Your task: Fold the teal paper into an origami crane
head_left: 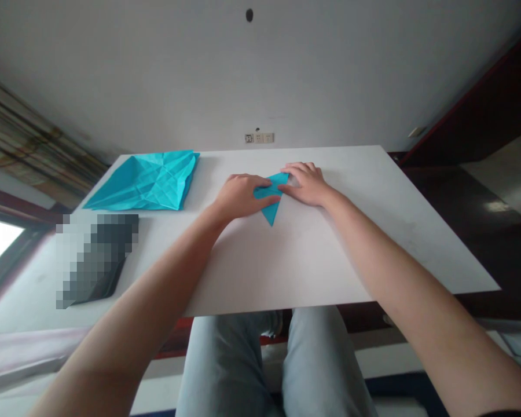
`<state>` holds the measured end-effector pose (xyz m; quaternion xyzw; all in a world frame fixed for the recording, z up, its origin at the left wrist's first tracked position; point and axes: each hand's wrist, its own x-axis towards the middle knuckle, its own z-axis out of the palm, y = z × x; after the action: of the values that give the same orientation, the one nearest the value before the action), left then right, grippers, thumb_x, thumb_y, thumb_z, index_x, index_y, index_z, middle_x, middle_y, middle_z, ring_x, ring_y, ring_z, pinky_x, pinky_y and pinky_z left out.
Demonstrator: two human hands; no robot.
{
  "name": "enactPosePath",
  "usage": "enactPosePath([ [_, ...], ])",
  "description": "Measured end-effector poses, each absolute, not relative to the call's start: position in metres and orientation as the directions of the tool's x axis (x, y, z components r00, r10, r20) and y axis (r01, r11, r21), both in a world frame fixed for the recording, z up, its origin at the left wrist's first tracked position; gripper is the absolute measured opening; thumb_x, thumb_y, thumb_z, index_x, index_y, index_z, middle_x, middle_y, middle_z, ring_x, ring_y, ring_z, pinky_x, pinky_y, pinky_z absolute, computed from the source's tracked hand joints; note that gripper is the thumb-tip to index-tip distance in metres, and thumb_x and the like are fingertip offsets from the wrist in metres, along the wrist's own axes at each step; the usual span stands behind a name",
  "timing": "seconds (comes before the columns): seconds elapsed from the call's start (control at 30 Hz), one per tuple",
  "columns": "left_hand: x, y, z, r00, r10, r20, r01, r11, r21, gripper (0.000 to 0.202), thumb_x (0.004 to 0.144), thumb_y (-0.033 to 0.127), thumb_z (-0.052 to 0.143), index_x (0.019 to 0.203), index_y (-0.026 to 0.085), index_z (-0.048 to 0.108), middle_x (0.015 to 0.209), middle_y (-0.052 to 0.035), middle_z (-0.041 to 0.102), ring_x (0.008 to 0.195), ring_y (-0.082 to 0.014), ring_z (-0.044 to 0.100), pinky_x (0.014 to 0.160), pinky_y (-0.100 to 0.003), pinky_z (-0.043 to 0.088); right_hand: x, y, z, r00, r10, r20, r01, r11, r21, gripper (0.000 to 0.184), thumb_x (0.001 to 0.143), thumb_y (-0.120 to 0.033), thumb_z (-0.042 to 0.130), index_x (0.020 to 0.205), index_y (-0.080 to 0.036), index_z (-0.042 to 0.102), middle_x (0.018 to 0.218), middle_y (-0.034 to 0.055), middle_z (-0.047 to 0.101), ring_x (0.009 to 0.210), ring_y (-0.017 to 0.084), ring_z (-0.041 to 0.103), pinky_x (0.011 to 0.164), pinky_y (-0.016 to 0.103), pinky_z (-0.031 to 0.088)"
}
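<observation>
A small piece of turquoise origami paper (270,209) lies folded to a point on the white table (286,260), its tip aiming toward me. My left hand (242,197) rests over its left part, fingers pressing across it. My right hand (307,183) comes in from the other side, with its fingertips on the upper corner of the paper. Much of the folded piece is hidden under the two hands. Nearest to my left hand on the far side lies a larger sheet of turquoise paper (145,182), heavily creased and partly folded.
A pixelated dark flat object (96,260) lies at the table's left near edge. Beyond the table's far edge stands a wall with a power outlet panel (259,138). My denim-clad knees (260,365) show below the near edge, and a window is at the far left.
</observation>
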<state>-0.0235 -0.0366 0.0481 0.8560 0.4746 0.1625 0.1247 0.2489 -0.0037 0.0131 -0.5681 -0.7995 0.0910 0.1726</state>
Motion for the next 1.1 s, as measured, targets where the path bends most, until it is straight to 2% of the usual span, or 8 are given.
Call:
enactPosePath([
  [0.1,-0.014,-0.049,0.048,0.533,0.841,0.093,0.784,-0.533,0.319,0.087,0.107,0.069,0.092,0.180,0.024,0.076,0.194,-0.0162,0.064,0.186,-0.0471,0.056,0.162,-0.068,0.023,0.249,-0.003,0.010,-0.301,0.934,0.190,0.874,0.350,-0.338,0.071,0.111,-0.071,0.077,0.170,-0.032,0.081,0.187,0.0137,0.069,0.169,0.052,0.056,0.143,0.075,0.044],
  [0.17,-0.010,-0.055,0.047,0.539,0.840,0.061,0.795,-0.531,0.293,0.107,0.103,0.074,0.095,0.190,0.019,0.064,0.201,-0.0203,0.053,0.193,-0.0500,0.043,0.163,-0.071,0.016,0.248,-0.002,0.009,-0.296,0.933,0.205,0.875,0.351,-0.333,0.068,0.110,-0.070,0.078,0.167,-0.034,0.083,0.183,0.0140,0.071,0.165,0.052,0.057,0.141,0.076,0.045],
  [0.27,-0.008,-0.054,0.043,0.514,0.854,0.080,0.803,-0.512,0.304,0.093,0.108,0.067,0.090,0.187,0.022,0.068,0.200,-0.0186,0.056,0.192,-0.0497,0.045,0.160,-0.071,0.024,0.247,-0.003,0.009,-0.259,0.941,0.217,0.889,0.320,-0.328,0.065,0.109,-0.070,0.080,0.164,-0.035,0.085,0.175,0.0163,0.073,0.160,0.054,0.059,0.140,0.078,0.044],
  [0.4,-0.014,-0.043,0.041,0.473,0.867,0.157,0.794,-0.497,0.351,0.060,0.112,0.047,0.082,0.170,0.029,0.084,0.189,-0.0130,0.070,0.179,-0.0450,0.065,0.153,-0.066,0.042,0.247,-0.005,0.011,-0.228,0.952,0.203,0.900,0.285,-0.330,0.064,0.111,-0.069,0.080,0.164,-0.034,0.084,0.170,0.0193,0.071,0.160,0.055,0.059,0.142,0.078,0.043],
  [0.5,-0.017,-0.037,0.039,0.480,0.857,0.187,0.755,-0.512,0.410,0.059,0.111,0.038,0.080,0.167,0.024,0.086,0.184,-0.0144,0.075,0.173,-0.0409,0.072,0.148,-0.055,0.054,0.247,-0.005,0.013,-0.232,0.954,0.189,0.900,0.284,-0.331,0.065,0.113,-0.069,0.077,0.166,-0.032,0.083,0.171,0.0204,0.070,0.161,0.055,0.058,0.142,0.078,0.042],
  [0.6,-0.020,-0.034,0.038,0.477,0.854,0.209,0.725,-0.516,0.456,0.058,0.109,0.036,0.082,0.165,0.021,0.088,0.177,-0.0147,0.080,0.169,-0.0394,0.076,0.147,-0.047,0.056,0.247,-0.005,0.014,-0.233,0.956,0.179,0.899,0.282,-0.334,0.065,0.114,-0.071,0.072,0.165,-0.032,0.083,0.172,0.0211,0.070,0.161,0.056,0.058,0.141,0.078,0.043],
  [0.93,-0.023,-0.029,0.039,0.474,0.816,0.331,0.635,-0.577,0.514,0.043,0.105,0.034,0.083,0.145,0.021,0.094,0.150,-0.0129,0.094,0.140,-0.0359,0.090,0.130,-0.046,0.068,0.245,-0.009,0.019,-0.231,0.959,0.164,0.892,0.276,-0.358,0.069,0.117,-0.075,0.060,0.164,-0.032,0.085,0.174,0.0195,0.071,0.162,0.054,0.059,0.144,0.077,0.040],
  [1.1,-0.023,-0.028,0.039,0.460,0.816,0.350,0.592,-0.576,0.563,0.041,0.108,0.026,0.076,0.145,0.021,0.092,0.147,-0.0131,0.094,0.132,-0.0316,0.093,0.122,-0.044,0.073,0.245,-0.009,0.020,-0.219,0.961,0.170,0.889,0.268,-0.370,0.071,0.117,-0.080,0.058,0.163,-0.032,0.085,0.172,0.0195,0.071,0.162,0.054,0.059,0.143,0.077,0.041],
])
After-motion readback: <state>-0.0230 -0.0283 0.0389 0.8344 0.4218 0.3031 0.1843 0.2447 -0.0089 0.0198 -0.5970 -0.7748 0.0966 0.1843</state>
